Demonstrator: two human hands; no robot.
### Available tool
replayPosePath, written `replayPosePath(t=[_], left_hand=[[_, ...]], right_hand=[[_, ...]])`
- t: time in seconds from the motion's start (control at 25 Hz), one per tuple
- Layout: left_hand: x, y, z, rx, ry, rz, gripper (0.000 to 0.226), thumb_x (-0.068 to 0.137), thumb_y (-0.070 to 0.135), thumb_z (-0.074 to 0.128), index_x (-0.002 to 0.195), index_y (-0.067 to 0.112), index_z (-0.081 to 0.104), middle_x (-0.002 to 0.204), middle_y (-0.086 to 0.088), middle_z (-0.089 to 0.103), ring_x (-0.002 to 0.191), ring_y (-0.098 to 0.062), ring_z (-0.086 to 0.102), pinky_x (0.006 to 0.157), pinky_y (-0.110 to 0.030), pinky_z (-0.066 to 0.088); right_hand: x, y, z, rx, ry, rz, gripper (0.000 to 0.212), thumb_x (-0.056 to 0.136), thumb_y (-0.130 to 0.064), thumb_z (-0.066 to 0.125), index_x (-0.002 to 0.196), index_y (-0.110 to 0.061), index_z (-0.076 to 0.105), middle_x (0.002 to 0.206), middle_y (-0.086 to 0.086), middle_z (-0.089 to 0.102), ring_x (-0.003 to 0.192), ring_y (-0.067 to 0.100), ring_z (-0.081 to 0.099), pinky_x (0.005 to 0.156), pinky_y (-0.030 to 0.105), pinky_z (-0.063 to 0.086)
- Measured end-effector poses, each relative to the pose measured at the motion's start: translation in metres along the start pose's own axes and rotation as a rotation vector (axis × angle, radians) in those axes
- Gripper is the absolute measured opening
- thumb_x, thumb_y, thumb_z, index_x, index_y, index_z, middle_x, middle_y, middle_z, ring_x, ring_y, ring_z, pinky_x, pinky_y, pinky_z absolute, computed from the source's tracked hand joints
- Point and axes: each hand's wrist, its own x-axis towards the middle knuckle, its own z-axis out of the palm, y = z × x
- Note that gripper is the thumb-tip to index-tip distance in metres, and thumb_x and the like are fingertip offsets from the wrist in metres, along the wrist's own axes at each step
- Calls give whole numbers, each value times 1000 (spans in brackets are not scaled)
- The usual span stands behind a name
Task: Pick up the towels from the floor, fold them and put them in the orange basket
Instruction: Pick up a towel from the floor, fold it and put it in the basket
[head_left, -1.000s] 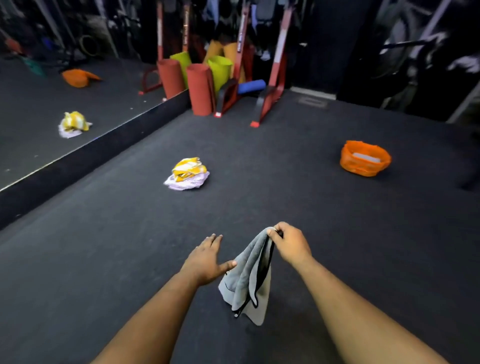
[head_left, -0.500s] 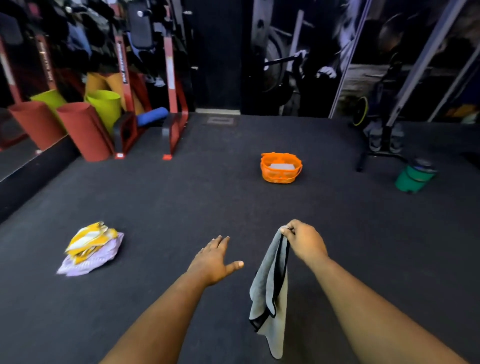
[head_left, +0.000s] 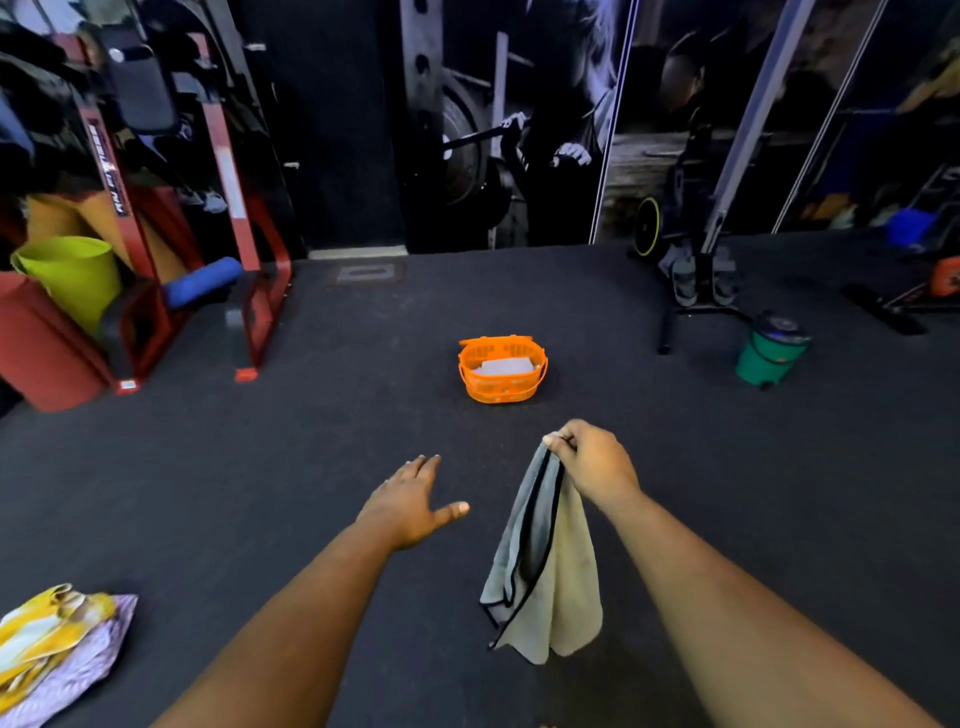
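A grey towel (head_left: 545, 571) with black edging hangs folded from my right hand (head_left: 592, 462), which pinches its top edge. My left hand (head_left: 410, 504) hovers beside it, fingers straight and spread, holding nothing. The orange basket (head_left: 501, 387) stands on the dark floor straight ahead, beyond both hands, with a pale folded towel (head_left: 504, 366) inside. At the lower left a crumpled yellow-and-white towel (head_left: 47, 629) lies on top of a lilac one (head_left: 78, 670) on the floor.
Red gym frames (head_left: 249, 291), rolled red mats (head_left: 41, 343) and a green mat (head_left: 72, 275) crowd the left. A green bucket (head_left: 771, 353) and a black stand (head_left: 696, 291) sit at the right. Dark floor stretches between me and the basket.
My view has swung right and closer, so the basket now sits centred ahead and the towel pile has slid to the lower left. The grey towel still hangs from my right hand.
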Motion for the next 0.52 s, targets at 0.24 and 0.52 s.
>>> replayPosePath(t=[0.24,0.52], left_hand=[[121,36,-33,-49,18,-27,100,90,75,48,163,23,3,171,-3,5,157,-21,9,125,-40,20],[265,26,-65,-146,-14,-58,106,85,80,48,163,23,5,171,-4,7,156,-23,11,125,-40,22]], right_hand=[[144,26,-13,24,-38,-42,28,99,-51,57,86,-26,57,83,-10,63,82,17,62,69,38,50],[294,25,-8,43,-55,-90,37,101,-52,52,80,-22,52,76,-4,60,75,21,60,63,39,43]])
